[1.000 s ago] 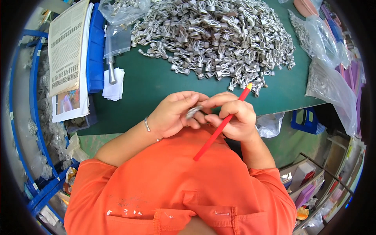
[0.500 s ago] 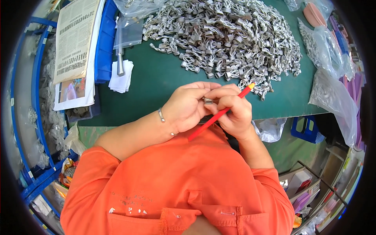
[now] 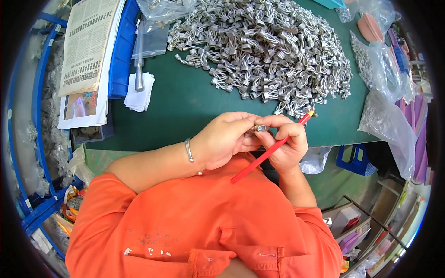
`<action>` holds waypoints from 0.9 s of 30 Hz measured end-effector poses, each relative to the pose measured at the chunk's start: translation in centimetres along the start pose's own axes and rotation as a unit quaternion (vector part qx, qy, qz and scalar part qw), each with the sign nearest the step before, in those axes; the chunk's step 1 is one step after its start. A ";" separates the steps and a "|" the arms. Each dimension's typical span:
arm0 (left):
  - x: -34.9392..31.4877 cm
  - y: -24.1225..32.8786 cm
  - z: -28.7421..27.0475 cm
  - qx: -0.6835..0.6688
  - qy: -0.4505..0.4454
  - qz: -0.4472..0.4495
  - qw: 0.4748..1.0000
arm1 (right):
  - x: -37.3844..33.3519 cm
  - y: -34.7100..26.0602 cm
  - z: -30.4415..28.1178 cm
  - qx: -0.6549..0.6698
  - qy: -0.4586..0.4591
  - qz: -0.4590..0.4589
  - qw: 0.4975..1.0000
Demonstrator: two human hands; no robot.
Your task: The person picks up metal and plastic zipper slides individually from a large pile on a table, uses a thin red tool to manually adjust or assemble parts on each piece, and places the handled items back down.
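In front of my chest, over the table's near edge, both hands meet at a small metal fitting point(image 3: 261, 128) with an oval open end. My left hand point(image 3: 221, 139), wearing a silver bangle point(image 3: 189, 150), pinches it from one side; part of it is hidden by the fingers. My right hand point(image 3: 293, 144) grips it from the other side with thumb and forefinger. A red pencil point(image 3: 259, 160) with a yellow tip lies slanted through the right-hand fingers, tip up and to the right. Beyond them spreads a big heap of silvery looped metal fittings point(image 3: 264, 51).
The green table point(image 3: 185, 102) carries a blue bin point(image 3: 121, 55), newspaper sheets point(image 3: 90, 41), white paper slips point(image 3: 140, 95) and a metal-handled tool point(image 3: 139, 76) on the left. Plastic bags point(image 3: 387, 123) and a pink container point(image 3: 370, 28) are at right. A blue crate point(image 3: 354, 160) sits below.
My hands have shifted slightly down and right in the picture. The fitting has turned so that its oval opening shows. A turquoise edge has come into view at the top right.
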State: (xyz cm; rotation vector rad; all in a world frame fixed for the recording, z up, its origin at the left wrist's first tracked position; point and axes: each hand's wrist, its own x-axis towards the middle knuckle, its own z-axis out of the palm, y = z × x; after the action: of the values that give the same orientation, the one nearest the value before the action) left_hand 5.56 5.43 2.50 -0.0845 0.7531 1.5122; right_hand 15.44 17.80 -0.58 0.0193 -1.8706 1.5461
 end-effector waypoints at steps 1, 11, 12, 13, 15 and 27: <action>0.0 0.0 0.1 -0.001 -0.002 0.000 1.000 | 0.1 -0.1 0.0 0.000 0.003 -0.007 1.000; -0.7 0.3 -0.1 0.303 -0.065 0.091 0.946 | 0.1 -0.2 -0.8 -0.030 -0.022 -0.050 0.998; -0.8 0.3 -0.1 0.295 -0.053 0.076 0.951 | -0.1 -0.5 -0.6 -0.012 -0.011 -0.019 1.000; -0.6 0.5 0.0 0.290 -0.050 0.068 0.953 | 0.2 -0.7 -0.8 -0.002 0.000 0.003 1.000; -1.0 0.5 0.1 0.288 -0.033 0.065 0.955 | 0.2 -0.8 -1.1 0.035 0.009 0.030 0.999; -1.3 0.5 -0.9 0.245 0.041 0.080 0.965 | 16.3 -3.1 -23.3 -0.341 0.375 -0.085 0.858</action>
State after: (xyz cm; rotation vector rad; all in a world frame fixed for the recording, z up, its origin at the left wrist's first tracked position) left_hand 4.95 3.93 2.65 0.2936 1.2041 1.4392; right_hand 16.02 43.80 11.43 -0.6316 -1.5865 0.5471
